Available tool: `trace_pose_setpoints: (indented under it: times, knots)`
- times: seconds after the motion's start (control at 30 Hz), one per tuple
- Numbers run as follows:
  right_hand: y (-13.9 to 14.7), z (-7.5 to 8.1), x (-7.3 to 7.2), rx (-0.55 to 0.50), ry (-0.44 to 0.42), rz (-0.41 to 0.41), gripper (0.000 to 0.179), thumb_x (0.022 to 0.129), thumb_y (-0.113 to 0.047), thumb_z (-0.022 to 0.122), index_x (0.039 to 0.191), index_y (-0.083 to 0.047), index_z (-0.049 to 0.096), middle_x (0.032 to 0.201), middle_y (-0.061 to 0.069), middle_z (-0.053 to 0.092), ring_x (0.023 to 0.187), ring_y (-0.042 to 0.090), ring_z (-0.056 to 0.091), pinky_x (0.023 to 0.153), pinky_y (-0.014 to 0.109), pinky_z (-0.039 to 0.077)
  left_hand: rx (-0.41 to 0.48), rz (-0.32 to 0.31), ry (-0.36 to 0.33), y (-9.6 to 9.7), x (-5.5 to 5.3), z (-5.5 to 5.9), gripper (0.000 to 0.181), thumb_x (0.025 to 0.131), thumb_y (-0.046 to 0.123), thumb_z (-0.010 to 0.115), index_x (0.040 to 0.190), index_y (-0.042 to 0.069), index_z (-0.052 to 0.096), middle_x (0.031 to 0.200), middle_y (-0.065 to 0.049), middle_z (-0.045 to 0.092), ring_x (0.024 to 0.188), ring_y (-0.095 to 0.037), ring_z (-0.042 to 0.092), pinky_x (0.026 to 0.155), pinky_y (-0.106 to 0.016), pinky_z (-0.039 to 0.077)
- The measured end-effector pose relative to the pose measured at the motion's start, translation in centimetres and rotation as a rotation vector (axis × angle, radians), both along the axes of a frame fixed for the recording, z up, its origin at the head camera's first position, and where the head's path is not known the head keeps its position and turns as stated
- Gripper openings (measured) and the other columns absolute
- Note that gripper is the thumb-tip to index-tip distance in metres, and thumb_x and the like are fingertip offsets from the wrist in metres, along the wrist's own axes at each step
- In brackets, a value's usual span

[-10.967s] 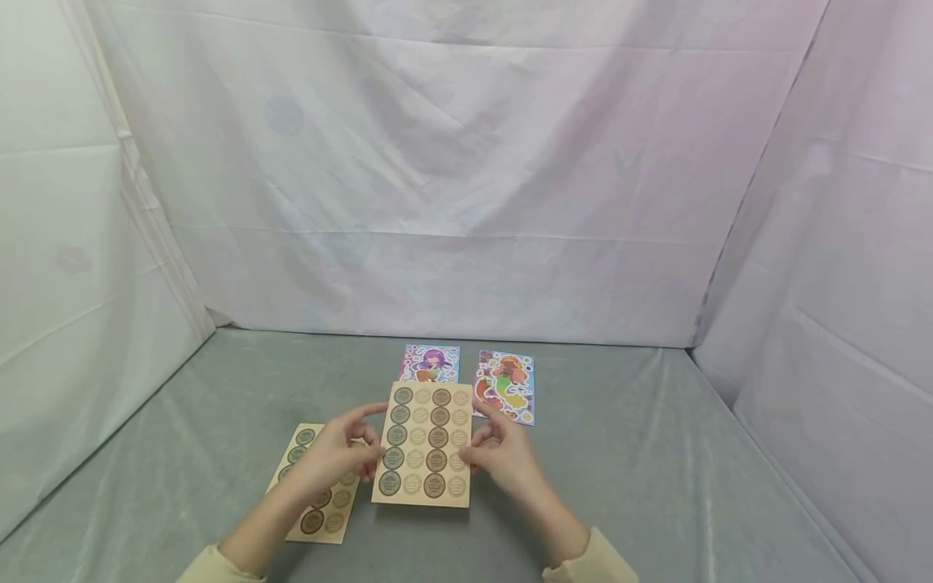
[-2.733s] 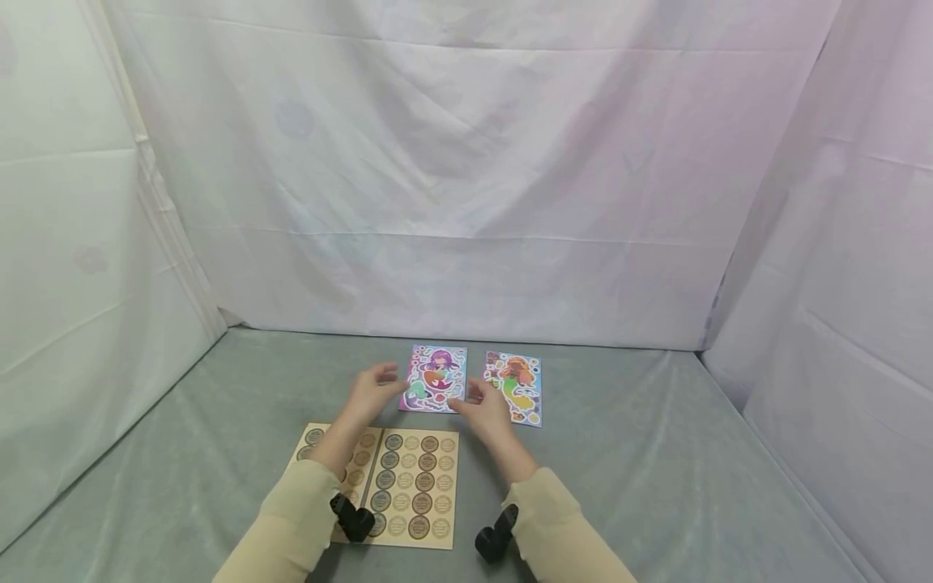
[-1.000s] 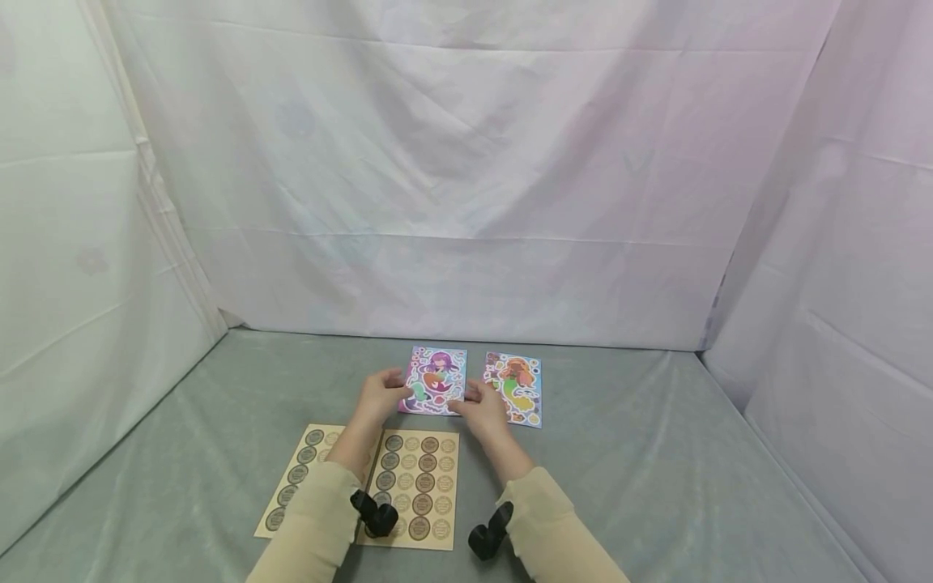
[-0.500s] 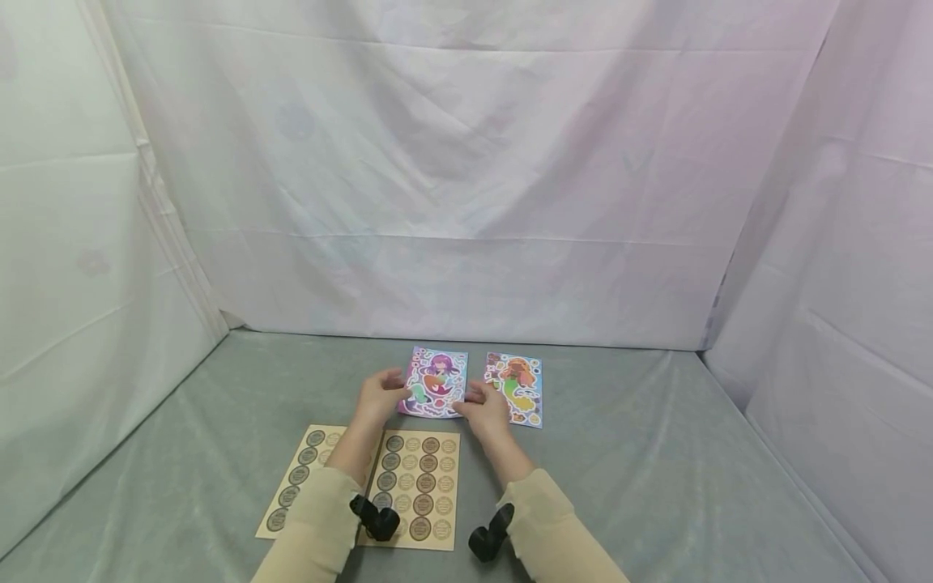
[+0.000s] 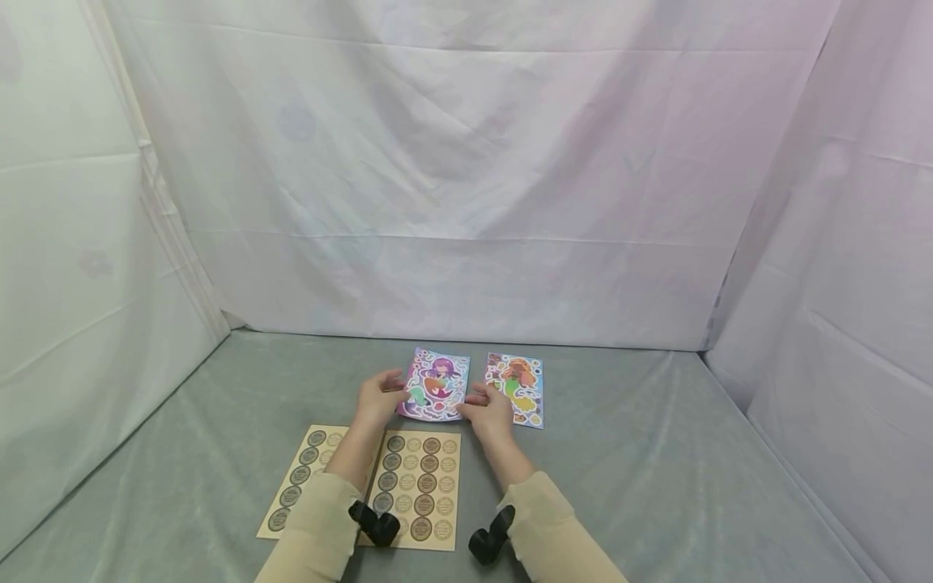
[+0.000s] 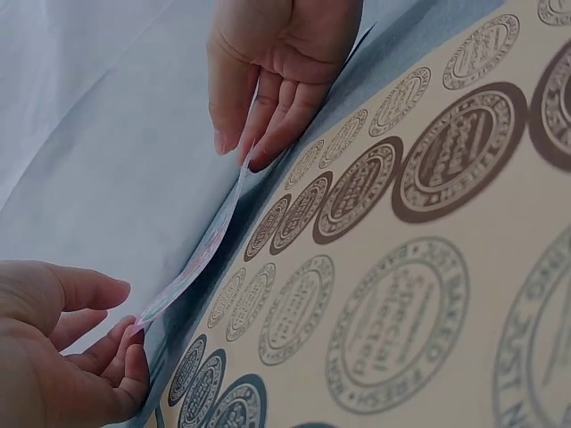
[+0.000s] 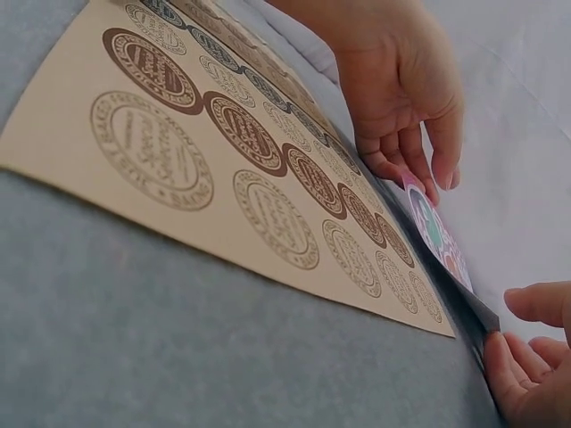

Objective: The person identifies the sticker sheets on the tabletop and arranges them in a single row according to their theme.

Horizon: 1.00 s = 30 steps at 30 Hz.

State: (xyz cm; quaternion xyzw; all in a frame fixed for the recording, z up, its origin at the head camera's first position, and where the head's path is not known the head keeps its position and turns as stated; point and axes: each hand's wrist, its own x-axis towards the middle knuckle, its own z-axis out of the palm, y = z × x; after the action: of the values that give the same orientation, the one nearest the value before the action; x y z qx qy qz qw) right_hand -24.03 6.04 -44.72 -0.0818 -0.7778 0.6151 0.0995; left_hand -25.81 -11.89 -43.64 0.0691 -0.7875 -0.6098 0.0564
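Note:
A purple mermaid sticker sheet point(image 5: 437, 385) is held between my two hands, its surface bowed and its edges raised. My left hand point(image 5: 381, 398) grips its left edge, with the fingers curled at the corner in the left wrist view. At the lower right edge, my right hand point(image 5: 490, 414) holds the sheet by its corner, fingertips point(image 7: 510, 357) beneath it. Nearer to me lie two kraft sheets of round seal stickers: the right one point(image 5: 446, 494) side by side with the left one point(image 5: 291, 486), which my left forearm partly covers.
A second mermaid sticker sheet point(image 5: 528, 389), with orange hair and a yellow-green tail, lies just right of my right hand. Grey cloth point(image 5: 656, 470) covers the table. White curtains point(image 5: 466, 162) close off the back and both sides. Black wrist mounts point(image 5: 375, 525) sit below my sleeves.
Earlier both hands held a kraft sheet, now lying beside the other one. They then moved to the purple mermaid sheet; over the last second it has shifted slightly toward me and rightward, bowing.

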Motion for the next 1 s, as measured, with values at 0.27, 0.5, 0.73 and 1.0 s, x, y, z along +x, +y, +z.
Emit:
trace_pose_setpoints:
  times: [0.27,0.5,0.73,1.0]
  knots:
    - [0.1,-0.1,0.0,-0.018,-0.007,-0.011,0.049,0.071,0.005,0.078,0.117,0.007,0.061,0.088,0.011,0.069,0.083,0.024,0.065,0.073,0.033,0.055,0.010,0.026,-0.004,0.2,0.4,0.3,0.048,0.083,-0.008,0.062,0.130,-0.005,0.054,0.118,-0.024,0.060,0.111,-0.037,0.055,0.090,-0.043,0.049]
    - [0.1,0.0,0.1,-0.042,-0.008,-0.005,0.050,0.068,0.009,0.076,0.116,0.008,0.061,0.088,0.012,0.068,0.079,0.022,0.065,0.072,0.032,0.055,0.013,0.036,0.033,0.0,0.5,-0.1,0.048,0.080,-0.011,0.062,0.128,-0.007,0.055,0.112,-0.025,0.062,0.105,-0.037,0.058,0.086,-0.041,0.051]
    - [0.3,0.0,0.2,-0.088,-0.015,-0.005,0.051,0.068,0.012,0.074,0.117,0.007,0.062,0.088,0.012,0.067,0.077,0.019,0.064,0.072,0.029,0.056,0.016,0.029,0.041,-0.3,0.8,0.1,0.048,0.081,-0.010,0.062,0.128,-0.008,0.054,0.108,-0.023,0.063,0.102,-0.036,0.058,0.087,-0.043,0.050]
    - [0.7,0.5,0.5,-0.078,-0.019,-0.004,0.052,0.067,0.011,0.074,0.118,0.006,0.062,0.089,0.011,0.068,0.076,0.017,0.064,0.071,0.029,0.055,-0.001,0.014,0.048,-0.4,1.1,0.2,0.047,0.081,-0.008,0.064,0.127,-0.007,0.055,0.103,-0.021,0.064,0.097,-0.034,0.060,0.082,-0.039,0.052]
